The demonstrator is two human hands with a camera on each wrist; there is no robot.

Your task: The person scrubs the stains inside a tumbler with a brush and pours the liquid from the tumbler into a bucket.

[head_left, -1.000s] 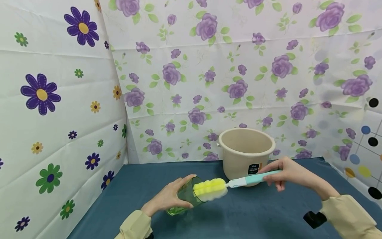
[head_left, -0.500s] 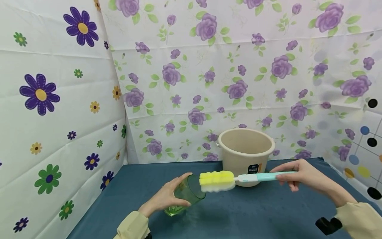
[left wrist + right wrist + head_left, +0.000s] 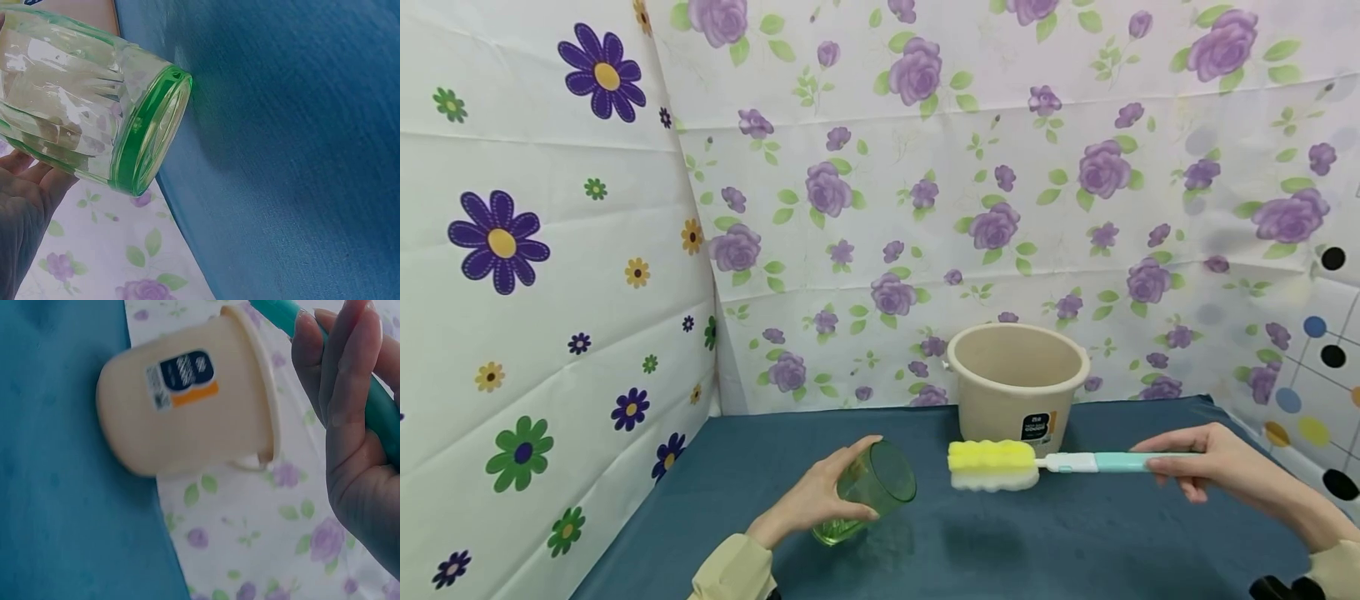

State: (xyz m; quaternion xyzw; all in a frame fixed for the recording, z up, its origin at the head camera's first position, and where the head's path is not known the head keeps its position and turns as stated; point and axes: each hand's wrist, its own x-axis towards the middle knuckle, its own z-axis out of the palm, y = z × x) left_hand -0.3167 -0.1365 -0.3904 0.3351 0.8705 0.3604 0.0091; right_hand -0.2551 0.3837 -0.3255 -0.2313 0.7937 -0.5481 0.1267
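Note:
My left hand [image 3: 826, 497] grips a clear green drinking glass [image 3: 877, 483], tilted with its mouth toward the right. The left wrist view shows the thick green base of the glass [image 3: 140, 140] over the blue cloth. My right hand [image 3: 1213, 458] holds a bottle brush [image 3: 992, 464] level by its turquoise handle [image 3: 1123, 462]. Its sponge head, yellow above and white below, is outside the glass, a short way to the right of the mouth. In the right wrist view the fingers [image 3: 350, 381] close round the handle, and the sponge is out of sight.
A beige bucket [image 3: 1000, 400] with a dark label stands at the back of the table, behind the brush. Blue cloth [image 3: 1060, 550] covers the table. Flower-printed sheets [image 3: 850, 250] hang behind and at the left; a dotted sheet [image 3: 1318, 392] hangs at the right.
The right hand has drawn the bottle brush out of the glass and moved it to the right. The left hand and glass have stayed almost in place.

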